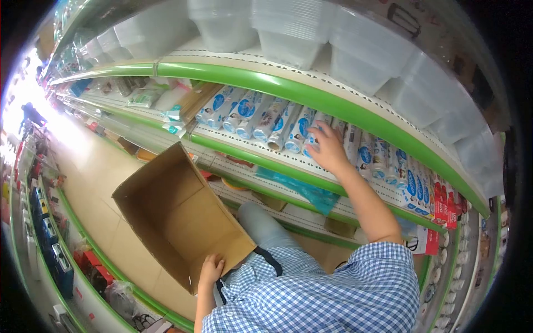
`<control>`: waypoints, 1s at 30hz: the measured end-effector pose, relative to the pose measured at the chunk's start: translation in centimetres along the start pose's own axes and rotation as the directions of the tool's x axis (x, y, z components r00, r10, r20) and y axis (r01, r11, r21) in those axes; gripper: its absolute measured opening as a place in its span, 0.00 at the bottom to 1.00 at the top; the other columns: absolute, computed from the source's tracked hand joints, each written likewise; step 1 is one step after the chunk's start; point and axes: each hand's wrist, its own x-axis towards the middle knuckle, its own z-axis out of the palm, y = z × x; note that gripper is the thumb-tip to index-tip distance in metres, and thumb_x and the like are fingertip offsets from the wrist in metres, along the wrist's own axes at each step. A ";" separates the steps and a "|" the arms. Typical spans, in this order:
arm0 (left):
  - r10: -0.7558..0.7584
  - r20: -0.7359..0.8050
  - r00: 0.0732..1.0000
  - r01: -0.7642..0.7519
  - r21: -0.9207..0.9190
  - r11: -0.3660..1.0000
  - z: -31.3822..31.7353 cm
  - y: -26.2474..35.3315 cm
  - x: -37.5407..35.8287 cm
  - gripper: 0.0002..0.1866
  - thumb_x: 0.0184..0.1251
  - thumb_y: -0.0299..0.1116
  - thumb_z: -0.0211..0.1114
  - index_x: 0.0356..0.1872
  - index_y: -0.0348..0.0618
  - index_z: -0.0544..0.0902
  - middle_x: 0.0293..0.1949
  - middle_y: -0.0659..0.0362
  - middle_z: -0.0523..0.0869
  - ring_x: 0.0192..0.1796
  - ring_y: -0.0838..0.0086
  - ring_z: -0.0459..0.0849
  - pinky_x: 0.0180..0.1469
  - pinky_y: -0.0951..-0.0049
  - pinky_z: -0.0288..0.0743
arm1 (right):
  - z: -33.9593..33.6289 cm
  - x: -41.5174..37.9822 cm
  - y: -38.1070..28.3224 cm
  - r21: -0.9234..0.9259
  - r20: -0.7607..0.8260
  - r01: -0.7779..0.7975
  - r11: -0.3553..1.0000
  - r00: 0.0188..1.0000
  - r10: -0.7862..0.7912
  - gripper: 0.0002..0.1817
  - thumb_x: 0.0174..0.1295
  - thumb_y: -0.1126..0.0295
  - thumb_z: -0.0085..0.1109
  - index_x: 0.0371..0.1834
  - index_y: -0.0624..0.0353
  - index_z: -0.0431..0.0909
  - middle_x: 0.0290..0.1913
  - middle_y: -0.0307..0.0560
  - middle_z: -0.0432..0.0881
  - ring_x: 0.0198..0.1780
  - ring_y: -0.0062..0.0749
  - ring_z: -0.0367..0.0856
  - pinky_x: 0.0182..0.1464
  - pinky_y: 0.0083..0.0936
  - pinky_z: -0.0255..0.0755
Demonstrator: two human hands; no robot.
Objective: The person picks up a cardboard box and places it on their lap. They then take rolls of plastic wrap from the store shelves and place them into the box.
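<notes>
My left hand (211,270) has its fingers over the near rim of a cardboard box (183,216), gripping it against my body. The box is open at the top, tilted, and its inside shows bare brown card. My right hand (327,149) reaches to the middle shelf, fingers bent and apart, right at the ends of a row of plastic-wrapped rolls (302,130) with white and blue print. The rolls lie side by side, ends facing me. Part of the row is hidden behind my right hand and forearm.
Clear plastic containers (291,30) stand stacked on the shelf above, behind a green shelf edge (266,83). Red packs (444,205) sit at the row's right end. A teal plastic sheet (300,188) hangs lower down. Another stocked shelf (61,261) lines the aisle at left.
</notes>
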 end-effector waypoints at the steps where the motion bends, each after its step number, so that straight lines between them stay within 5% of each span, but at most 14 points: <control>1: -0.006 0.000 1.000 0.006 0.006 1.000 -0.1 0.2 -0.1 0.19 0.60 0.36 0.59 0.49 0.36 0.77 0.49 0.42 0.77 0.53 0.49 0.75 0.55 0.61 0.69 | 0.7 1.0 -1.2 0.010 0.063 0.011 1.000 0.998 -0.012 0.29 0.50 0.59 0.62 0.57 0.53 0.70 0.62 0.55 0.66 0.64 0.54 0.62 0.67 0.51 0.49; 8: -0.046 -0.045 0.998 0.047 0.005 0.999 0.4 -0.2 -0.5 0.18 0.61 0.38 0.58 0.48 0.36 0.78 0.49 0.43 0.78 0.52 0.50 0.76 0.54 0.61 0.70 | 4.3 4.5 -6.5 -0.244 0.342 -0.039 0.969 0.931 0.124 0.38 0.50 0.48 0.62 0.64 0.48 0.63 0.67 0.60 0.57 0.68 0.55 0.57 0.67 0.58 0.43; 18: -0.026 -0.013 1.000 0.025 -0.045 0.999 0.3 -0.4 -0.3 0.19 0.61 0.39 0.58 0.48 0.37 0.78 0.48 0.44 0.79 0.51 0.51 0.76 0.54 0.61 0.71 | 6.9 4.4 -4.4 -0.260 0.191 0.042 0.965 0.982 0.008 0.29 0.55 0.62 0.56 0.63 0.49 0.65 0.66 0.63 0.60 0.65 0.55 0.63 0.66 0.48 0.55; 22: -0.069 -0.006 0.998 0.068 -0.035 0.997 0.4 -0.6 -0.2 0.19 0.61 0.40 0.58 0.49 0.37 0.78 0.48 0.44 0.79 0.52 0.52 0.76 0.55 0.61 0.70 | 4.6 6.0 -3.8 0.170 -0.070 -0.109 0.979 0.990 0.122 0.23 0.54 0.77 0.49 0.57 0.62 0.69 0.61 0.65 0.66 0.60 0.54 0.69 0.61 0.36 0.65; 24: -0.045 -0.019 0.999 0.044 -0.047 0.998 1.0 -1.6 -0.3 0.19 0.62 0.40 0.58 0.49 0.38 0.77 0.48 0.44 0.79 0.52 0.52 0.76 0.55 0.62 0.70 | 3.4 6.3 -1.2 0.354 -0.186 -0.145 0.924 0.957 0.222 0.19 0.59 0.72 0.45 0.53 0.67 0.70 0.53 0.70 0.71 0.47 0.65 0.73 0.48 0.48 0.67; 25: -0.036 -0.016 0.999 0.035 -0.045 0.998 0.9 -1.6 -0.3 0.20 0.62 0.40 0.58 0.49 0.37 0.77 0.48 0.45 0.79 0.52 0.52 0.76 0.55 0.62 0.70 | 3.0 5.7 0.4 0.203 -0.341 -0.096 0.975 0.926 0.162 0.18 0.60 0.71 0.44 0.52 0.67 0.70 0.51 0.69 0.73 0.45 0.62 0.74 0.46 0.47 0.68; 27: -0.015 -0.012 1.000 0.014 -0.042 0.999 0.8 -1.5 -0.1 0.20 0.62 0.40 0.58 0.50 0.37 0.77 0.48 0.45 0.79 0.53 0.53 0.76 0.55 0.62 0.70 | 2.8 3.7 1.3 0.513 -0.431 -0.089 0.854 0.833 0.346 0.18 0.62 0.70 0.44 0.53 0.68 0.70 0.51 0.65 0.74 0.47 0.53 0.76 0.48 0.41 0.68; 28: -0.009 -0.009 1.000 0.008 -0.024 1.000 0.8 -1.5 0.0 0.20 0.61 0.38 0.59 0.50 0.36 0.77 0.47 0.45 0.80 0.51 0.54 0.78 0.53 0.63 0.72 | 0.7 2.1 -1.1 0.862 -0.259 -0.073 0.502 0.788 0.558 0.19 0.63 0.70 0.43 0.54 0.69 0.70 0.54 0.63 0.74 0.51 0.47 0.76 0.52 0.37 0.68; 30: 0.001 0.000 1.000 -0.001 0.012 1.000 0.7 -1.4 0.2 0.19 0.61 0.35 0.61 0.50 0.33 0.76 0.45 0.44 0.81 0.48 0.57 0.81 0.49 0.64 0.75 | -0.8 -0.5 -3.8 0.872 -0.312 0.086 0.483 0.856 0.412 0.20 0.64 0.71 0.40 0.57 0.70 0.68 0.58 0.63 0.69 0.57 0.48 0.70 0.58 0.38 0.62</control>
